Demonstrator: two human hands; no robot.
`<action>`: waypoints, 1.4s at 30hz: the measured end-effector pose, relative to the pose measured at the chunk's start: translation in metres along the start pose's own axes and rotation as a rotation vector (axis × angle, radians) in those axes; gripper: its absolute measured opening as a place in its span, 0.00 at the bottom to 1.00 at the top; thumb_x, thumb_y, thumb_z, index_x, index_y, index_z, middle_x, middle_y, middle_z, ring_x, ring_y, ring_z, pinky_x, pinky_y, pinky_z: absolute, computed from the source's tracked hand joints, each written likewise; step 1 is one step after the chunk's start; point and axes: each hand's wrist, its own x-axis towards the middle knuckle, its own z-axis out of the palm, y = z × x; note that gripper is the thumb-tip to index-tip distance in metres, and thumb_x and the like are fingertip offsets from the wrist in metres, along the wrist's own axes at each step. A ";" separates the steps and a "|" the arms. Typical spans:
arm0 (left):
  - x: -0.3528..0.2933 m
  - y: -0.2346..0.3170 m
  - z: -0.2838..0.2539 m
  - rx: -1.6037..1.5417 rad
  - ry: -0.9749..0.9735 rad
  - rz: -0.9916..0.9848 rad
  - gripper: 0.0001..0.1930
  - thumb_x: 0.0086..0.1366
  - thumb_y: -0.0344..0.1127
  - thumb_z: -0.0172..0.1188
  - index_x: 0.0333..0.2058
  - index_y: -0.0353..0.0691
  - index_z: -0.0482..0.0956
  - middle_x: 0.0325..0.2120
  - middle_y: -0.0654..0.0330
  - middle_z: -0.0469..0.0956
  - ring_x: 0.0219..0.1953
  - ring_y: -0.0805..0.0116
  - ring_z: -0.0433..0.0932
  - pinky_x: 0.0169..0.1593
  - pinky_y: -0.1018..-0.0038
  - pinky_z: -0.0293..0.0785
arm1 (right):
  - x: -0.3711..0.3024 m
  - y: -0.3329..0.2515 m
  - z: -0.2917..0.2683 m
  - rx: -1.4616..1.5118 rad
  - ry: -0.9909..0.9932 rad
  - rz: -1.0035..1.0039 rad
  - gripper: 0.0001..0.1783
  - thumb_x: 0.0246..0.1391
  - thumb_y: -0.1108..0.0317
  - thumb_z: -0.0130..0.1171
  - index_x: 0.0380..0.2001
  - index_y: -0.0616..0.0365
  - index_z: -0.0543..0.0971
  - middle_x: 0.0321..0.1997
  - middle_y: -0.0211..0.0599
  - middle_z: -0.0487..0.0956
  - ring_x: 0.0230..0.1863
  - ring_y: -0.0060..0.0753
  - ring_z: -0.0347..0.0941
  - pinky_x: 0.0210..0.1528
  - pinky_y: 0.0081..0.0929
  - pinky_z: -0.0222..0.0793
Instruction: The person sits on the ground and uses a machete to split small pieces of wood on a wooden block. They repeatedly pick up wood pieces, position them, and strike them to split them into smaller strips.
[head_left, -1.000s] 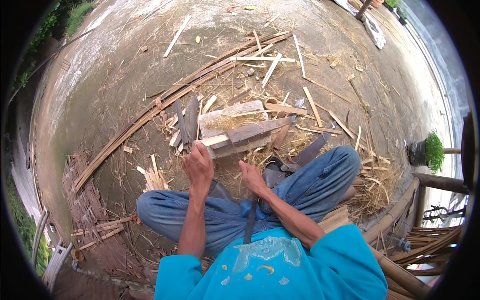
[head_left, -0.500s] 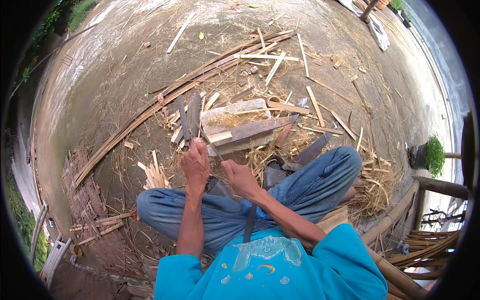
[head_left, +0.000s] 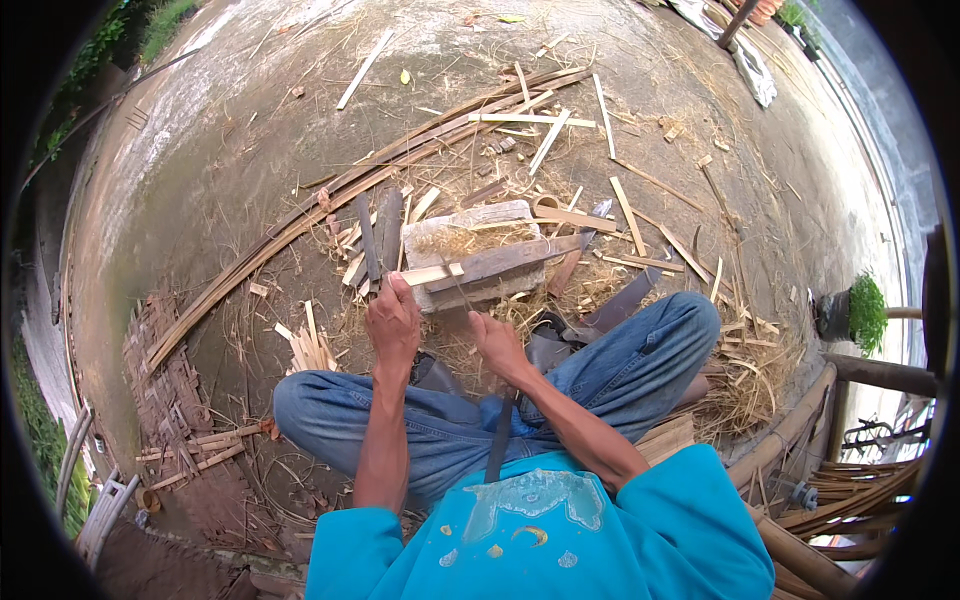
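In front of my crossed legs, my left hand [head_left: 394,326] is closed on one end of a short pale bamboo strip [head_left: 428,275]. My right hand [head_left: 498,350] is wrapped round a knife, its thin dark blade [head_left: 458,283] pointing away from me across the strip's right end. The knife's handle is hidden in my fist. Just beyond both hands, a dark wooden board [head_left: 510,260] rests slantwise against a pale stone block [head_left: 480,214] strewn with shavings.
Long split bamboo lengths [head_left: 285,232] curve across the ground on the left. Cut strips [head_left: 312,345] are bunched beside my left knee, and shavings [head_left: 745,385] heap beyond my right knee. A wide dark blade [head_left: 625,300] lies by my right leg. A potted plant [head_left: 866,312] stands far right.
My right hand has moved right and slightly forward, bringing the knife blade from beside my left hand to the strip's right end. My left hand stays nearly in place, holding the strip.
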 end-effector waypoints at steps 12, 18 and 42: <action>0.005 -0.012 0.007 0.111 0.062 0.022 0.27 0.81 0.50 0.38 0.35 0.33 0.79 0.15 0.51 0.80 0.22 0.53 0.85 0.31 0.57 0.76 | -0.017 -0.014 -0.010 0.048 -0.073 0.014 0.36 0.75 0.45 0.37 0.31 0.70 0.78 0.26 0.67 0.77 0.32 0.72 0.75 0.39 0.58 0.67; 0.017 -0.010 0.026 -0.049 0.131 0.095 0.23 0.78 0.50 0.46 0.45 0.35 0.81 0.27 0.48 0.83 0.34 0.46 0.83 0.39 0.53 0.75 | -0.008 0.026 -0.008 0.203 -0.114 0.180 0.38 0.74 0.41 0.38 0.31 0.67 0.80 0.18 0.48 0.75 0.21 0.49 0.75 0.32 0.46 0.71; -0.036 0.056 -0.011 -0.964 -0.622 -0.292 0.19 0.80 0.48 0.49 0.37 0.36 0.74 0.15 0.68 0.66 0.11 0.76 0.72 0.12 0.82 0.58 | 0.046 -0.054 -0.155 -0.350 -0.126 -0.484 0.23 0.68 0.49 0.59 0.33 0.62 0.75 0.21 0.49 0.71 0.23 0.50 0.67 0.31 0.44 0.66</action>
